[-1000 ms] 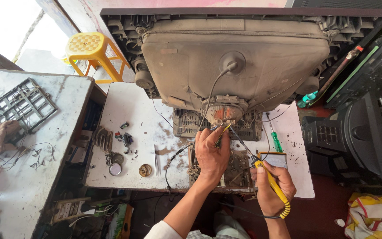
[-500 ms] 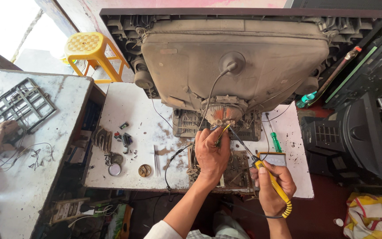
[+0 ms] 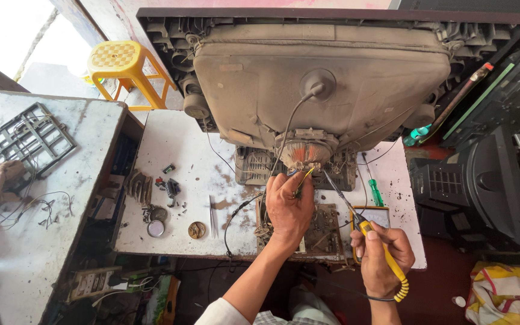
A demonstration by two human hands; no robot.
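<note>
Soldering iron: yellow plastic handle with a ribbed, coiled end and a thin dark metal shaft; it slants up and left from the near right edge of the surface toward the neck of the tube.
Right hand: clenched round the yellow handle, thumb laid along the top.
Left hand: knuckles up, fingers curled and pinching thin yellow and dark wires just below the copper coil; how tightly it closes cannot be told.
Circuit board: brown, grimy, flat, lying under and between both hands.
Surface: white, scuffed and stained, strewn with small screws, two round metal discs and dark clips.
Green screwdriver: translucent green handle, lying right of the left hand, near the tube.
Copper coil: orange-brown winding ringed round the tube's neck, touching nothing of the iron.
Picture tube: broad, dusty grey-brown, rounded funnel shape, a black cable running from a suction cap at its middle.
Yellow stool: moulded plastic, chequered seat, far left beyond the surface.
</note>
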